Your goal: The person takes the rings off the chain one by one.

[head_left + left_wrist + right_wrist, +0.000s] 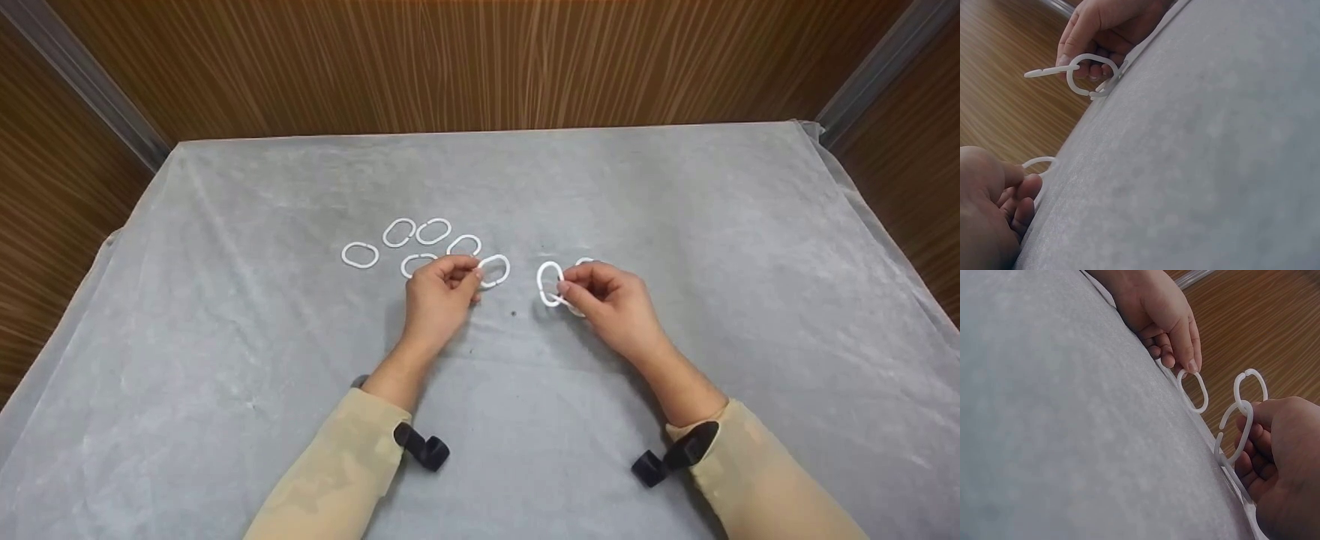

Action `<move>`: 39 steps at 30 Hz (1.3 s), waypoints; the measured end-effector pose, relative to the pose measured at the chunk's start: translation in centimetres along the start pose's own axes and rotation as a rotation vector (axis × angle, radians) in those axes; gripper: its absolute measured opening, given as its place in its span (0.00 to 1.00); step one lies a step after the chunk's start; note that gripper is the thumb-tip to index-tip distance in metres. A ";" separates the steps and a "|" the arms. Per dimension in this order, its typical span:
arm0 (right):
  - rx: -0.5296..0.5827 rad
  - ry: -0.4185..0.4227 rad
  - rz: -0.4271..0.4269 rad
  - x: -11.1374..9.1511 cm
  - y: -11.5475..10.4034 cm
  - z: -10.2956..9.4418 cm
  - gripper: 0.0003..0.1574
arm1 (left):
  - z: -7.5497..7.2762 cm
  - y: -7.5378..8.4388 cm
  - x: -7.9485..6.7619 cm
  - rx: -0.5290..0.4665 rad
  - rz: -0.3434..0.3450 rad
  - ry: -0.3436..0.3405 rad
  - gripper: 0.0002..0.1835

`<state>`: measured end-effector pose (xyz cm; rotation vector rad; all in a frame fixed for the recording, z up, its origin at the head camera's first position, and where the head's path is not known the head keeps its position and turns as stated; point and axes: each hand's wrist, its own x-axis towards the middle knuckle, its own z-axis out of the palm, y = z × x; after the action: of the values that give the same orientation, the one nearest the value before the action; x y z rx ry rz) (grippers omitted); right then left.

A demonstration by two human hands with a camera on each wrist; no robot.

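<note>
My left hand (441, 298) pinches a white oval plastic link (508, 268) between thumb and fingertips, raised a little above the cloth. The link has a small split in its side. Across a short gap, my right hand (621, 306) holds a short chain of similar white links (539, 279). In the right wrist view one split link (1250, 422) hooks through another link (1266, 387), and a further link (1238, 482) hangs below, partly hidden by the fingers. The two hands' links are apart.
Several loose white links lie on the grey cloth-covered table (480, 450) beyond and left of my left hand, among them a leftmost link (343, 255). My left hand partly covers one link (403, 266). Wood-grain panels (480, 67) border the table's far edge and sides.
</note>
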<state>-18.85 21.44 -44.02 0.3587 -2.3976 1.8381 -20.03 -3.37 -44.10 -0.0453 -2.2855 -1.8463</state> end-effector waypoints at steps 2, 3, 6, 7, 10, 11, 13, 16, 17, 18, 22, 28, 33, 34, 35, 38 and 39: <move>-0.002 0.001 0.000 0.0 0.1 0.0 0.04 | 0.0 0.0 0.0 0.010 0.002 0.001 0.04; -0.002 0.001 0.000 0.0 0.1 0.0 0.04 | 0.0 0.0 0.0 0.014 0.001 0.001 0.04; 0.006 0.005 0.000 0.0 0.2 0.1 0.05 | 0.0 0.1 0.0 0.026 -0.005 0.002 0.05; 0.009 0.006 -0.001 0.0 0.2 0.1 0.06 | -0.1 0.1 0.0 0.031 -0.008 0.003 0.05; 0.019 0.010 -0.002 0.0 0.2 0.1 0.05 | -0.1 0.2 -0.1 0.049 -0.013 0.007 0.05; 0.022 0.011 -0.004 0.0 0.2 0.2 0.04 | -0.1 0.2 -0.1 0.055 -0.014 0.009 0.06; 0.023 0.011 -0.006 0.1 0.2 0.2 0.03 | -0.2 0.1 -0.1 0.063 -0.014 0.010 0.06; 0.023 0.010 -0.009 0.1 0.2 0.2 0.04 | -0.2 0.1 0.0 0.066 -0.013 0.010 0.06; 0.023 0.008 -0.011 0.1 0.2 0.2 0.04 | -0.2 0.0 0.0 0.064 -0.013 0.010 0.06; 0.021 0.007 -0.011 0.1 0.2 0.2 0.04 | -0.2 0.0 0.0 0.062 -0.013 0.009 0.06; 0.015 0.003 -0.006 0.1 0.2 0.1 0.05 | -0.1 -0.1 0.0 0.059 -0.015 0.015 0.07; 0.008 -0.002 -0.005 0.1 0.3 0.1 0.05 | -0.1 -0.1 0.0 0.043 -0.001 0.030 0.08; 0.010 -0.006 -0.008 0.1 0.3 0.1 0.04 | -0.1 0.0 -0.1 -0.033 0.010 0.011 0.10; 0.012 -0.005 -0.008 0.1 0.3 0.1 0.04 | -0.1 0.0 -0.1 -0.049 0.013 0.001 0.10; 0.018 -0.007 -0.011 0.1 0.3 0.1 0.04 | -0.1 0.0 -0.1 -0.066 0.018 -0.011 0.10; 0.032 -0.012 -0.023 0.0 0.3 0.1 0.03 | -0.1 0.0 -0.1 -0.106 0.046 -0.051 0.11; 0.035 -0.014 -0.030 0.0 0.2 0.1 0.03 | -0.1 0.1 -0.1 -0.119 0.057 -0.066 0.11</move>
<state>-18.92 21.40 -44.26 0.4090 -2.3582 1.8732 -19.87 -3.41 -44.06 -0.1898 -2.1891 -1.9777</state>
